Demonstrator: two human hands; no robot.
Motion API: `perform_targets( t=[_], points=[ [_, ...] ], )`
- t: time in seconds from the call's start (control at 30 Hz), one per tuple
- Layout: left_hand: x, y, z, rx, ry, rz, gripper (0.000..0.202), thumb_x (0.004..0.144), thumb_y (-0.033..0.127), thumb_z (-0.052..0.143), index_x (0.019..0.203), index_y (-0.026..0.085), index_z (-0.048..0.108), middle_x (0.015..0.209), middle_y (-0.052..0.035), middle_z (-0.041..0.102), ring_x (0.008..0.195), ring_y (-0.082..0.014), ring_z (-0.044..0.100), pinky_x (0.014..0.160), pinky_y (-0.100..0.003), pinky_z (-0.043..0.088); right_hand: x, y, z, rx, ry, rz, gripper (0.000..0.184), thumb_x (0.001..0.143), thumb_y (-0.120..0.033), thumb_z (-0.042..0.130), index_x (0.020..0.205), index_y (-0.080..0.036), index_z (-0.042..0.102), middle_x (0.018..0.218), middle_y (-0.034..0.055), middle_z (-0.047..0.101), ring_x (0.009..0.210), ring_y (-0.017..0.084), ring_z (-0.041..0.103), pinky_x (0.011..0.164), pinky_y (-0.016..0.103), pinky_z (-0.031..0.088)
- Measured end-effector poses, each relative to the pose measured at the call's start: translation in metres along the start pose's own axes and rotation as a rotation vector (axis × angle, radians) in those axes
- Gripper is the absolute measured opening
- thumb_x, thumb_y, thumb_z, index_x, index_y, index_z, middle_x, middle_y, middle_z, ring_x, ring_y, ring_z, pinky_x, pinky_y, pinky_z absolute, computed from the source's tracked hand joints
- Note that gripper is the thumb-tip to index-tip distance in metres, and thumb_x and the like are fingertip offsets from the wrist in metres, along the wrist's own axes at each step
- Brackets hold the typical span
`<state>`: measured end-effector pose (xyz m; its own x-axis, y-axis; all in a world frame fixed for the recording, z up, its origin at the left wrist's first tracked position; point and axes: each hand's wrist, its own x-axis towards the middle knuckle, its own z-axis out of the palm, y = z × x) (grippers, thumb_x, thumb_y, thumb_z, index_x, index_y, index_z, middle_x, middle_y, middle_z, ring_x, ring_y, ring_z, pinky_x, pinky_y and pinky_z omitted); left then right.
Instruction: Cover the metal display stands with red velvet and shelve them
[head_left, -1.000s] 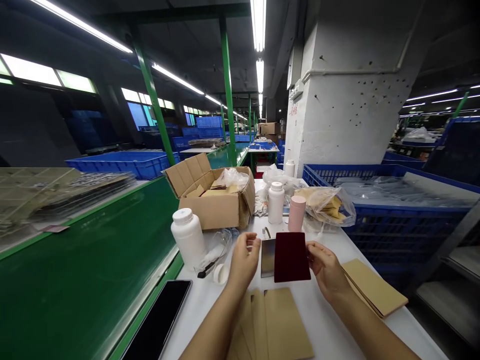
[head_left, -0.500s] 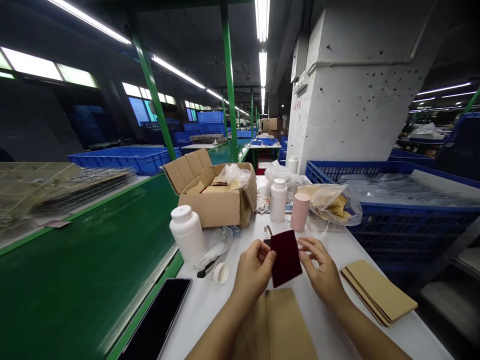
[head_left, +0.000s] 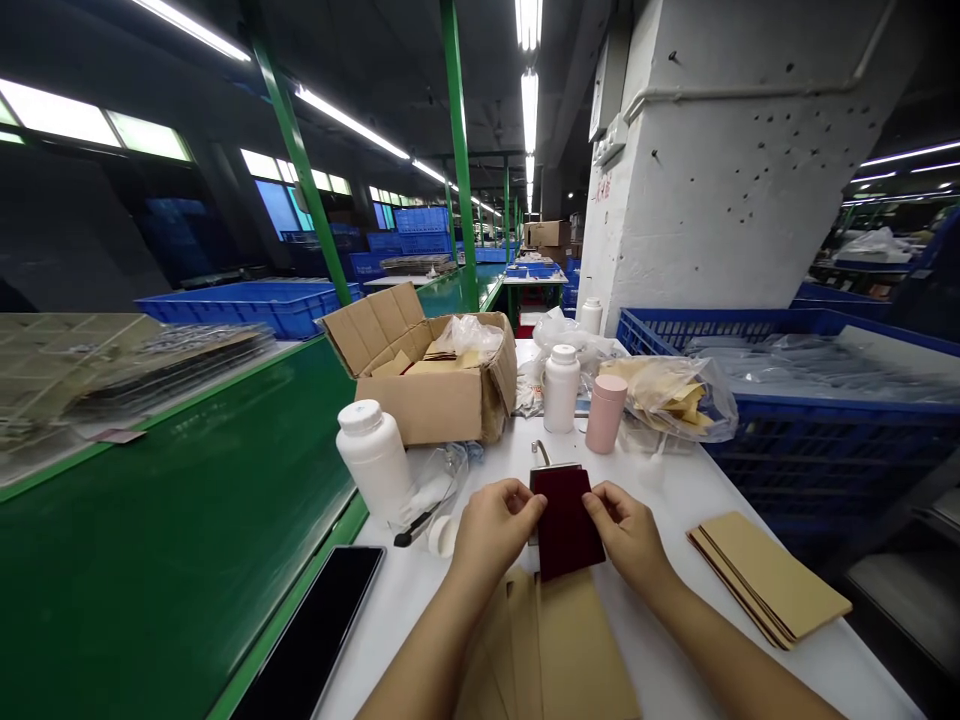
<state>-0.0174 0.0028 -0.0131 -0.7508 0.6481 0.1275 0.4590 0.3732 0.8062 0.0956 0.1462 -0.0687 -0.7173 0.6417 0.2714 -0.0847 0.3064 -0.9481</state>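
Observation:
Both hands hold a dark red velvet-like rectangular piece (head_left: 565,520) over the white table (head_left: 675,500). My left hand (head_left: 491,530) pinches its left edge and my right hand (head_left: 628,535) pinches its right edge. Behind the piece a shiny metal plate with a small hook (head_left: 541,458) shows at the top. Under my wrists lie several tan paper sheets (head_left: 559,650) fanned on the table.
A stack of tan sheets (head_left: 769,575) lies at the right. A white bottle (head_left: 373,458), another white bottle (head_left: 561,388), a pink canister (head_left: 604,413), an open cardboard box (head_left: 435,380) and a plastic bag (head_left: 675,395) stand behind. A black phone (head_left: 322,625) lies beside the green conveyor (head_left: 172,520). Blue crate (head_left: 810,400) at right.
My left hand came in and took the red piece's left edge. The piece went from held up in my right hand to lower, gripped by both hands over the metal plate.

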Motion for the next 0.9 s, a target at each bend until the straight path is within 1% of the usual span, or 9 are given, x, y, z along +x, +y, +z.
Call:
perform_targets(
  t=[0.13, 0.33, 0.67, 0.9],
  points=[
    [0.0006, 0.0024, 0.0010, 0.084, 0.018, -0.026, 0.027, 0.079, 0.044, 0.056, 0.070, 0.021, 0.066, 0.064, -0.0035, 0.069, 0.062, -0.0197, 0.064, 0.055, -0.025, 0.040, 0.0018, 0.0024, 0.0028, 0.012, 0.042, -0.004, 0.034, 0.084, -0.049, 0.054, 0.068, -0.020, 0.053, 0.057, -0.0026, 0.044, 0.053, 0.012, 0.036, 0.049, 0.023, 0.028],
    [0.0002, 0.0091, -0.0004, 0.186, 0.048, -0.032, 0.025, 0.081, 0.043, 0.054, 0.073, 0.023, 0.067, 0.066, -0.0024, 0.070, 0.064, -0.0197, 0.063, 0.056, -0.025, 0.037, 0.0051, 0.0063, 0.0044, -0.006, 0.038, 0.008, 0.035, 0.085, -0.050, 0.052, 0.069, -0.019, 0.054, 0.058, -0.0023, 0.045, 0.054, 0.012, 0.037, 0.050, 0.023, 0.029],
    [0.0007, 0.0083, -0.0001, 0.214, 0.053, -0.030, 0.025, 0.082, 0.043, 0.053, 0.072, 0.023, 0.066, 0.066, -0.0018, 0.069, 0.066, -0.0196, 0.062, 0.057, -0.025, 0.035, 0.0069, 0.0080, 0.0045, 0.004, 0.037, 0.014, 0.035, 0.084, -0.052, 0.054, 0.069, -0.019, 0.056, 0.058, -0.0020, 0.046, 0.053, 0.012, 0.036, 0.049, 0.023, 0.029],
    [0.0019, 0.0052, 0.0009, 0.216, 0.066, -0.017, 0.026, 0.082, 0.043, 0.053, 0.072, 0.023, 0.065, 0.064, -0.0006, 0.068, 0.064, -0.0191, 0.061, 0.057, -0.025, 0.035, 0.0077, 0.0082, 0.0048, 0.006, 0.052, 0.016, 0.034, 0.082, -0.051, 0.056, 0.067, -0.020, 0.056, 0.058, -0.0014, 0.048, 0.054, 0.013, 0.038, 0.049, 0.023, 0.030]
  ],
)
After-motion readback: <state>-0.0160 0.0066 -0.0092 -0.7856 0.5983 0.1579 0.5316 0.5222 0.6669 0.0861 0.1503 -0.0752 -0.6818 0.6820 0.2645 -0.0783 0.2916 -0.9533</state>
